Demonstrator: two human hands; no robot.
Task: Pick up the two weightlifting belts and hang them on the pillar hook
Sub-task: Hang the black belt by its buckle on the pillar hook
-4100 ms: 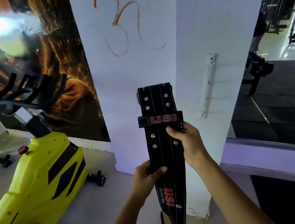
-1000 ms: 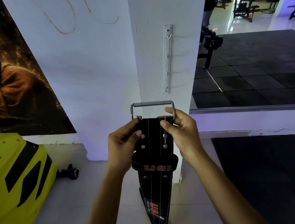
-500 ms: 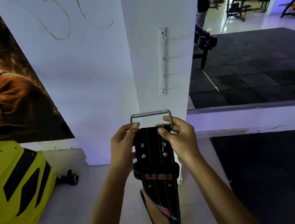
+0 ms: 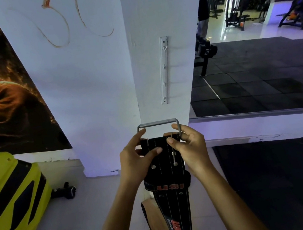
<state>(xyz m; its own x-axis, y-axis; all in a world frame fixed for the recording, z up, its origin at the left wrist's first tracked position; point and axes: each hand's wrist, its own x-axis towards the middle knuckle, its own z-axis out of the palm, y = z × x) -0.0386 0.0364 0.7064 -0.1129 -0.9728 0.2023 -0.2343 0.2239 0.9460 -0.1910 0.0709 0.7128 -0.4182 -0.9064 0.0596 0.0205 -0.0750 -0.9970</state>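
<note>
— White pillar (image 4: 150,14) ahead, hook rail (image 4: 165,68) bare?
— Yes. Left hand (image 4: 134,163) and right hand (image 4: 190,150) pinch one belt (image 4: 166,170) below it; nothing hung, second belt unseen.

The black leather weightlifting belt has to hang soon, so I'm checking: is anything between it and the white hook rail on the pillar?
Nothing visible. The black leather weightlifting belt, held by the left hand and right hand, sits below the white hook rail, bare pillar between.

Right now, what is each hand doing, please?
Left hand: closed on the belt near its buckle.
Right hand: closed on the belt's other edge.
</note>
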